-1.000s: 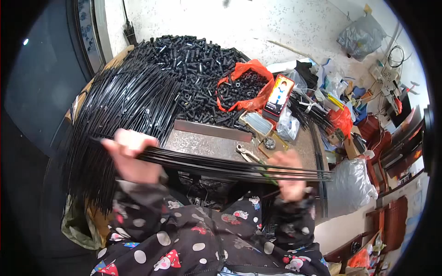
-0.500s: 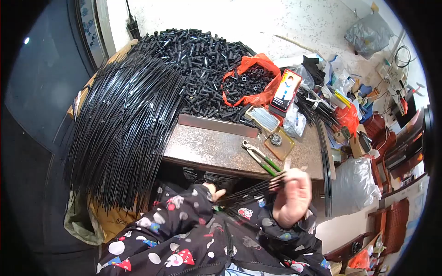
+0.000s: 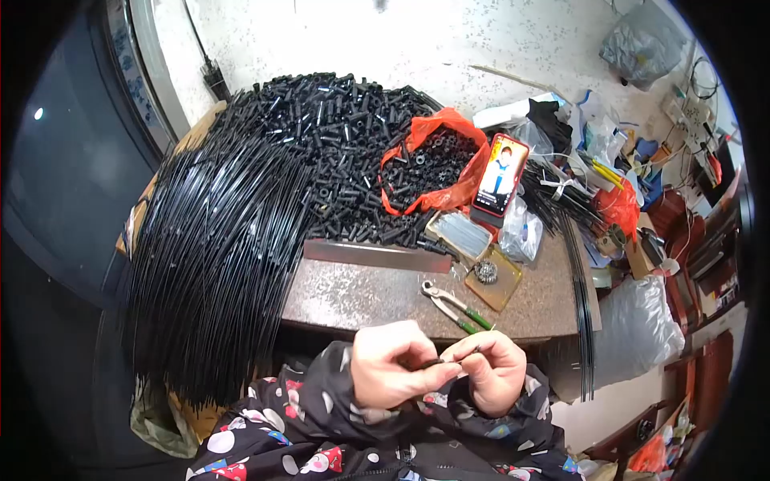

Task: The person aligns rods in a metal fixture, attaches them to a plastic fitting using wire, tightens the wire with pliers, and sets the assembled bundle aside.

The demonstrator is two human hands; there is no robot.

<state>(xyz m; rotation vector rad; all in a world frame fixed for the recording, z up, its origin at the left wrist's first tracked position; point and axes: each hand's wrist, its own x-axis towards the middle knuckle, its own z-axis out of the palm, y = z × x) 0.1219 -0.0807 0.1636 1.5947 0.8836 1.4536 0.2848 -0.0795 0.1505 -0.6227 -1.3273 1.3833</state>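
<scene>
In front of my chest, over the table's near edge, my two hands meet. My left hand [image 3: 393, 367] is closed, its thumb pointing right and pressing a small dark piece [image 3: 429, 363] against the fingers. My right hand [image 3: 493, 373] pinches thumb to finger at the right end of that piece. Most of it is hidden by the fingers, so I cannot make out its kind. Just beyond my right hand lie end-cutting pincers [image 3: 453, 305] with green handles, jaws pointing away from me.
Long thin black rods [image 3: 216, 264] cover the table's left side. Behind stands a heap of black tubular parts [image 3: 337, 136], with a metal strip [image 3: 377, 256] before it. A red bag [image 3: 445, 198] holds small parts, beside a phone [image 3: 503, 178], a tray [image 3: 461, 234] and a wire ball [image 3: 486, 272].
Both hands have come together in the middle. My left hand rose from my lap, and my right turned inward from its raised position. The black strands that stretched between them are out of sight.
</scene>
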